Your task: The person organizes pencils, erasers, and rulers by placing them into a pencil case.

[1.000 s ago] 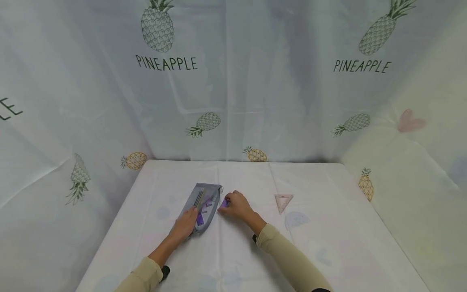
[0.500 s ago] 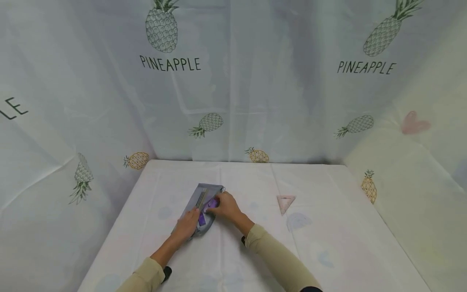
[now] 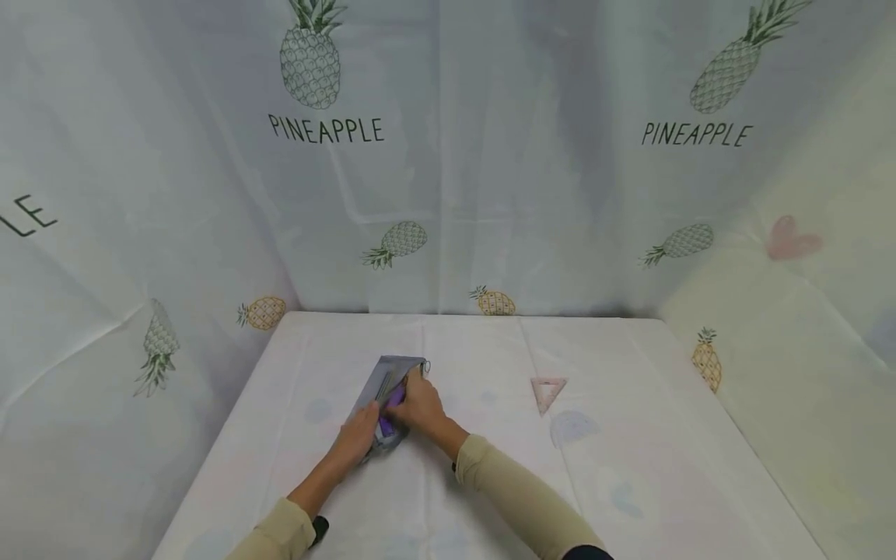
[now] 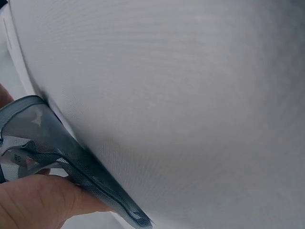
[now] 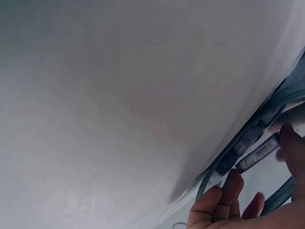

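Observation:
A grey mesh pencil pouch (image 3: 402, 363) lies left of the table's middle. Through its mesh show slim pencil-like sticks (image 3: 383, 385). My left hand (image 3: 357, 432) grips the pouch's near left side; in the left wrist view its thumb lies along the mesh (image 4: 45, 124). With my right hand (image 3: 423, 404) I pinch a small purple block (image 3: 395, 398) at the pouch's right-hand opening. The right wrist view shows print along the side of this block (image 5: 258, 153), between thumb and fingers, beside the pouch's rim (image 5: 228, 148). Another purple piece (image 3: 386, 425) sits lower in the pouch.
A pale pink triangle ruler (image 3: 544, 404) lies on the table to the right of my right hand. A white cloth (image 3: 616, 498) covers the table. Pineapple-printed curtains (image 3: 490, 155) hang behind it and at both sides.
My right hand has carried the purple block leftward from beside the pouch to its opening. The left hand keeps its hold, and the pouch's right side now looks bunched between the hands.

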The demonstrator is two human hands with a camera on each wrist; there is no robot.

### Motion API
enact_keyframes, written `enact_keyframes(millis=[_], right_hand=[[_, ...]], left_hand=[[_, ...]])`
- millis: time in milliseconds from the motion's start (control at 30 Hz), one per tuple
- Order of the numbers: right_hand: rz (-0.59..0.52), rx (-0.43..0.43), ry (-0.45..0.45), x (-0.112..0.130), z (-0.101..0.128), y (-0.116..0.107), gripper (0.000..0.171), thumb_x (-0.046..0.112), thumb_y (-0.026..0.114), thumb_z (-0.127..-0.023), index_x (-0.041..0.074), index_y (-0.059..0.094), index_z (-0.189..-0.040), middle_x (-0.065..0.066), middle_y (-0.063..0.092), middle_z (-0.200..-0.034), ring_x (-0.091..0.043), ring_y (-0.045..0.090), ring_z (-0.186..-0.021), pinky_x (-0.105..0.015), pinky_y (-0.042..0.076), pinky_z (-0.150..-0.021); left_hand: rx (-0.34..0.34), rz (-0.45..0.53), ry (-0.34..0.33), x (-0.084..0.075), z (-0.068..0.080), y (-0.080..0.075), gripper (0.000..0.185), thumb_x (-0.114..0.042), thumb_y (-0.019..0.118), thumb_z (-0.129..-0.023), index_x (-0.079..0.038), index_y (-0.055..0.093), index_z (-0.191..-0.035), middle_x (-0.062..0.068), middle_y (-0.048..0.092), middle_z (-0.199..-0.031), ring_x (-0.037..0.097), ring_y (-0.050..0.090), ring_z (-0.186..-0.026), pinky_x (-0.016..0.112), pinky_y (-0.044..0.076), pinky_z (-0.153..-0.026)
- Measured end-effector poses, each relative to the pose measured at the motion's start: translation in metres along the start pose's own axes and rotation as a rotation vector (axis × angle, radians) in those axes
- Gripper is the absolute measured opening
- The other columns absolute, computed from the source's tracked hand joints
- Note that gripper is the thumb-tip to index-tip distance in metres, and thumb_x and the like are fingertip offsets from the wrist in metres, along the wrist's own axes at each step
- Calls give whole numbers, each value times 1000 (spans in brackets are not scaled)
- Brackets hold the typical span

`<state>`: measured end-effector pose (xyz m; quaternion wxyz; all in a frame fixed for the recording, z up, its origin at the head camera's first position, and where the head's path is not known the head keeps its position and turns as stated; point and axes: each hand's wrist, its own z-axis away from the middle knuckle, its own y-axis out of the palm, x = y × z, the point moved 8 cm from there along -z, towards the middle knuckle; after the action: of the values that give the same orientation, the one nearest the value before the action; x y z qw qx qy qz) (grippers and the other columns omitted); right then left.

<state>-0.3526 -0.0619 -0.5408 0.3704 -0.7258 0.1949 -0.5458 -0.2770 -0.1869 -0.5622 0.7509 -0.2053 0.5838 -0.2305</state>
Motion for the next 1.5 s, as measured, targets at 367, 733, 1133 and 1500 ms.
enact_keyframes(millis=[367,733,1133,1500], right_hand=[[-66,107,-110,16,25,-13,45,25,87,-76,5,58,-104,-9,67,-98,-11,57,-80,-22,48,-68],[346,-27,-250,-6,41,-49,86,61,64,-86,10,39,-150,-20,25,-161,-41,39,-139,-59,37,-109],[468,132,-219,-42,73,-44,95,77,46,-87,24,17,-160,-19,0,-166,-44,18,-150,-68,21,-115],[512,138,-185,-53,75,-56,94,78,44,-87,26,16,-160,-21,3,-166,-45,18,-150,-70,22,-113]], left_hand=[[2,-9,-49,3,-2,3,78,-53,12,-106,9,29,-150,32,23,-157,52,16,-146,65,12,-119],[-9,-24,-77,4,0,0,81,-58,14,-105,7,25,-152,32,19,-158,53,13,-146,66,6,-119],[13,-30,-48,6,5,7,77,-54,15,-106,9,24,-152,34,21,-157,54,17,-145,67,11,-118],[18,-81,-11,2,3,4,75,-55,14,-106,1,20,-155,31,17,-159,52,13,-146,67,8,-118]])
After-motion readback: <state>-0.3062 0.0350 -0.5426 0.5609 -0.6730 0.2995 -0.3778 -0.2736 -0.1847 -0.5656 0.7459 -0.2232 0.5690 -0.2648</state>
